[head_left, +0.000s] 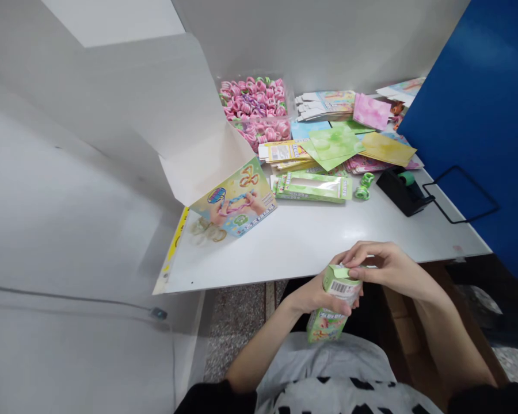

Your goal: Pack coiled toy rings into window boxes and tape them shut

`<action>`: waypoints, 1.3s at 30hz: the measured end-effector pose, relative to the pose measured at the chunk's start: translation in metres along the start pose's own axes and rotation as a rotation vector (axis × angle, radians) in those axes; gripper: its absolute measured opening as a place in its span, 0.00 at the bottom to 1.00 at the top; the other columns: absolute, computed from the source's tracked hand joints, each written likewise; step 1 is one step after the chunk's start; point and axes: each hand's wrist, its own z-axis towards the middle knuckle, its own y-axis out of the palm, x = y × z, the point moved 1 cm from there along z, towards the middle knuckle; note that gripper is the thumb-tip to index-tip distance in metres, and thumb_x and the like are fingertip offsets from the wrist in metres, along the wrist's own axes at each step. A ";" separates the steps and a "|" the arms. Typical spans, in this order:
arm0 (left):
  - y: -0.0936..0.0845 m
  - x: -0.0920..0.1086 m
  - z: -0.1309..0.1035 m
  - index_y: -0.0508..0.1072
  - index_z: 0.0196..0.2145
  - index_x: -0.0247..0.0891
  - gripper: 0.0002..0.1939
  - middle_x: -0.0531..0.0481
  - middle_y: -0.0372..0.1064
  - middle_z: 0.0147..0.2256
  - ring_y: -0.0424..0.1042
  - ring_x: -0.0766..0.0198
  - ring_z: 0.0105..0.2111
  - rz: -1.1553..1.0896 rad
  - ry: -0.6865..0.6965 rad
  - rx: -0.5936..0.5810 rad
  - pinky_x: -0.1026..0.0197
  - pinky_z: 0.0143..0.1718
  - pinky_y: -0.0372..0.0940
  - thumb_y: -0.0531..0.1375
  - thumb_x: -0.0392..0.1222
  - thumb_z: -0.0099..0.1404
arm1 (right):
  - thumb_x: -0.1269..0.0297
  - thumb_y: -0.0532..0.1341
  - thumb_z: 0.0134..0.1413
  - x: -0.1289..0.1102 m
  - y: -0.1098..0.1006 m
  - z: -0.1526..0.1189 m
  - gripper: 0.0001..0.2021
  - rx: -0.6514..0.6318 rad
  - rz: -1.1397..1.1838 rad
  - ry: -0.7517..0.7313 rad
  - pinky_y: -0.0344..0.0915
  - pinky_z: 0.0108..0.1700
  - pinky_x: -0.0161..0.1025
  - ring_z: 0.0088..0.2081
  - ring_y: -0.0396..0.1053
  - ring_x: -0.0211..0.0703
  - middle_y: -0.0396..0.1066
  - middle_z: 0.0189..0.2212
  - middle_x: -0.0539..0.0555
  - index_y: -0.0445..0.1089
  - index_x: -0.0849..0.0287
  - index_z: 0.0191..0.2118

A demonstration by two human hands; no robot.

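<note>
A green printed box (326,326) with a barcode near its top is held upright over my lap, just in front of the table edge. My left hand (322,294) is wrapped round its middle. At the top of the box, my right hand (371,265) pinches the green end flap between thumb and fingers. Whatever is inside the box is hidden. Flat green boxes (313,187) with clear windows lie on the table beyond my hands. Beside them sits a pair of green twisted rings (364,187).
A clear bin (290,100) holds pink striped rings. An open display carton (242,201) stands at the left of the white table (250,259). Coloured cards (334,145) and flattened boxes (328,103) lie behind. A black tape dispenser (403,192) is at the right, near a blue panel (479,115).
</note>
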 end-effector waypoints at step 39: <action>0.019 -0.003 -0.018 0.70 0.41 0.42 0.13 0.57 0.72 0.29 0.70 0.71 0.24 0.711 0.713 0.775 0.68 0.27 0.66 0.65 0.51 0.67 | 0.60 0.67 0.61 -0.005 -0.007 -0.018 0.13 -0.062 -0.211 -0.140 0.74 0.48 0.42 0.47 0.75 0.43 0.77 0.47 0.55 0.79 0.43 0.51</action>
